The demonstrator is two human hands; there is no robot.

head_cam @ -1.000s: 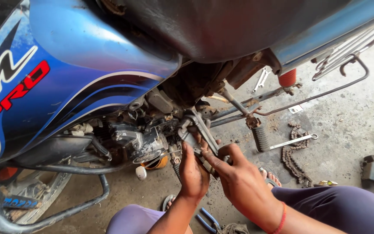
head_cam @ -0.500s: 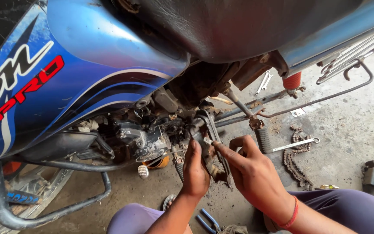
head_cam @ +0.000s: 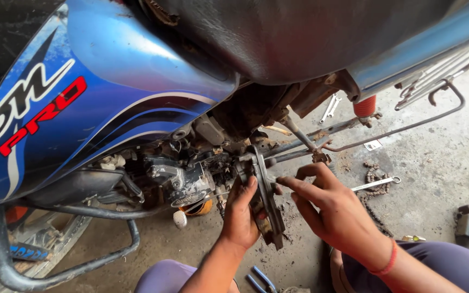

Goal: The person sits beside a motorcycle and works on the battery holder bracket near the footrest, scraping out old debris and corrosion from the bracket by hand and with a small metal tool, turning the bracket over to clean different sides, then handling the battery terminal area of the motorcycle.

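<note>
A blue motorcycle (head_cam: 99, 103) fills most of the view, tipped close over the person, its black seat (head_cam: 299, 32) above and its grimy engine (head_cam: 191, 173) laid bare below the side panel. The concrete floor (head_cam: 435, 157) runs off to the right, dusty and oil-stained. A black crash guard (head_cam: 55, 271) curves along the lower left.

Beside the engine hangs a dirty metal bracket (head_cam: 264, 201), a long flat part standing nearly upright, its top end in among the engine parts. The left hand (head_cam: 240, 217) is wrapped around its lower half, holding it. The right hand (head_cam: 332, 211) is half open, its fingertips (head_cam: 286, 182) pinched near the bracket's upper edge; whether they hold a small fastener I cannot tell.

As a judgement, the work looks mid-way: the engine is already exposed and parts lie loose, while the bracket is neither clearly free nor clearly seated.

On the floor behind the right hand lie a drive chain (head_cam: 373, 176) and a wrench (head_cam: 375, 184), touching or nearly so. Blue-handled pliers (head_cam: 259, 278) rest near the person's knees.
</note>
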